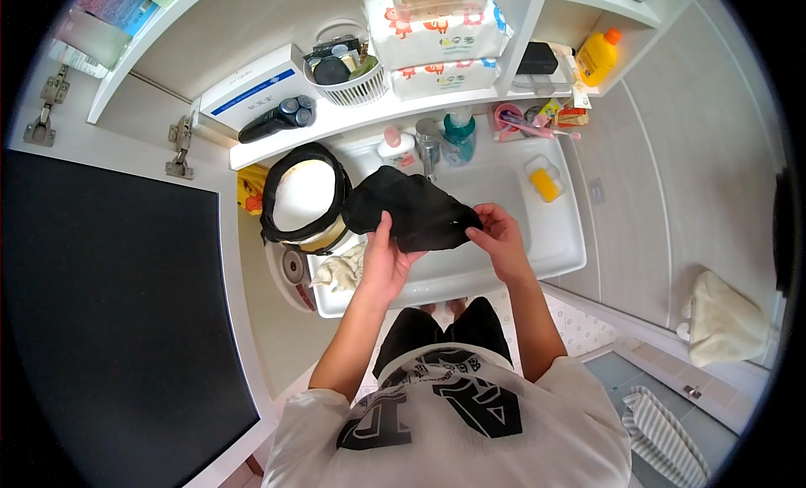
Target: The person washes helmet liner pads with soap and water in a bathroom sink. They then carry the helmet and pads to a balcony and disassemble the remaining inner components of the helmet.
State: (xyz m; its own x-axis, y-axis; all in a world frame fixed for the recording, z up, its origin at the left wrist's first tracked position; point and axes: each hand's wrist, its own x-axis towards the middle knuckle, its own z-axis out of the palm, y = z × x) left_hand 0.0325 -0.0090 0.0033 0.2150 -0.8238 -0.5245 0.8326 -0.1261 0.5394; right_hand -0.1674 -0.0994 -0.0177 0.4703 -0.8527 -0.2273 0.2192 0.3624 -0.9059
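Black cloth (411, 209), one piece, held above the sink (564, 240), left of its middle. My left hand (391, 266) grips the near edge, thumb uppermost; my right hand (501, 238) pinches the right end. Sound practice: light fingertips, fabric spread evenly, clear of the faucet (427, 144). Count: one faucet, two bottles (458, 142) at the sink's far edge; one yellow block (546, 185) near its right edge; one black-rimmed container (306, 193) by the far-left corner.

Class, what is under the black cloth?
The sink, showing past its edges, and part of the left hand. Whatever the cloth covers of both cannot be seen.
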